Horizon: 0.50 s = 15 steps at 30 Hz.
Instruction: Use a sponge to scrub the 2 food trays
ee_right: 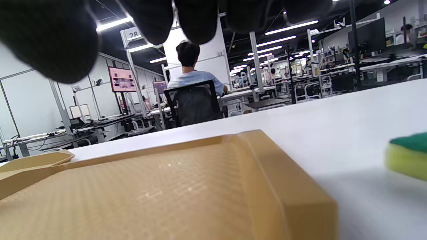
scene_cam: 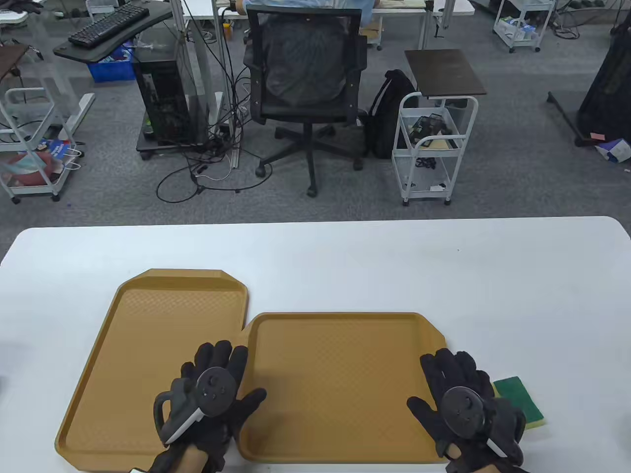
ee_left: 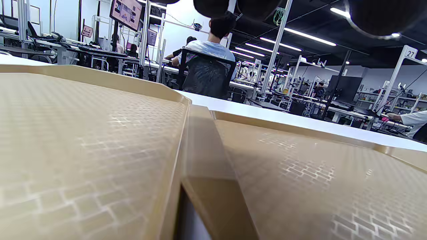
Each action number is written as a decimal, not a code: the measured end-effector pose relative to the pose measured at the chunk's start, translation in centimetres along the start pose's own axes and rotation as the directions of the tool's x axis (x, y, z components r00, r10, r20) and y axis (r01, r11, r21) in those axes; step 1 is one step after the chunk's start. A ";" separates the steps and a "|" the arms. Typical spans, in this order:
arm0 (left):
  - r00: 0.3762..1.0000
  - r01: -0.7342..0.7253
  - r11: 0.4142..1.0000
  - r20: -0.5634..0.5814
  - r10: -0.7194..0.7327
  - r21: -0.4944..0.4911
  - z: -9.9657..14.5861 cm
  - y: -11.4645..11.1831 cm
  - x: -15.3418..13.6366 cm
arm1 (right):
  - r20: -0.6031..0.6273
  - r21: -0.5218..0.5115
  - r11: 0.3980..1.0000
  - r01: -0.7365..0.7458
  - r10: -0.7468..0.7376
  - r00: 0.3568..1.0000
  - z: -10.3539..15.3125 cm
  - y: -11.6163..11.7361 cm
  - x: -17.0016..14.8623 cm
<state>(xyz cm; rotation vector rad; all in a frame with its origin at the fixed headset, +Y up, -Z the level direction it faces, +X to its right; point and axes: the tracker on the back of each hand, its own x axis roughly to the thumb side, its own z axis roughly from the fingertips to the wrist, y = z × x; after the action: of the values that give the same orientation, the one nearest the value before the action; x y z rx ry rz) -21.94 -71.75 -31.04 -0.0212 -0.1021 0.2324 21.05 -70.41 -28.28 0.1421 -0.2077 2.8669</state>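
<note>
Two tan food trays lying side by side

Left hand and right hand are hovering spread over left tray and right tray; sponge is lying right.

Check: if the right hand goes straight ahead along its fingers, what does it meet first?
Likely nothing solid: the right hand points away over the right tray's cut corner, then bare table. The sponge lies to its right, off that line. Height unclear.

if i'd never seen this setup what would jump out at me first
Two tan food trays on the white table: the left tray lies lengthwise away from you, the right tray crosswise, its edge overlapping the left one. A gloved hand hovers at each side of the right tray, left hand and right hand, fingers spread. A green and yellow sponge lies untouched beside the right hand.
</note>
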 end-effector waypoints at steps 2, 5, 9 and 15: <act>0.999 0.035 0.999 0.005 -0.035 0.004 0.0 0.0 0.0 | 0.000 0.002 1.000 0.000 0.000 1.000 0.0 0.0 0.0; 1.000 0.016 1.000 0.003 -0.016 -0.003 0.0 0.0 0.0 | -0.006 0.002 1.000 0.002 -0.002 1.000 -0.1 -0.1 -0.1; 1.000 0.020 1.000 -0.003 -0.020 0.002 0.0 0.0 -0.1 | -0.072 0.001 1.000 -0.012 0.012 0.997 -0.4 -0.3 -1.5; 1.000 0.014 1.000 -0.014 -0.014 0.003 0.0 0.2 -0.4 | -0.337 0.053 0.999 0.001 0.017 0.941 -1.4 -0.2 -6.8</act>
<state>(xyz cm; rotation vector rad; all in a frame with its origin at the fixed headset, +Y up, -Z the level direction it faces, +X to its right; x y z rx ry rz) -22.34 -71.66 -31.05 -0.0193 -0.0876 0.2182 27.50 -71.73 -30.41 -0.3406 -0.0640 2.8472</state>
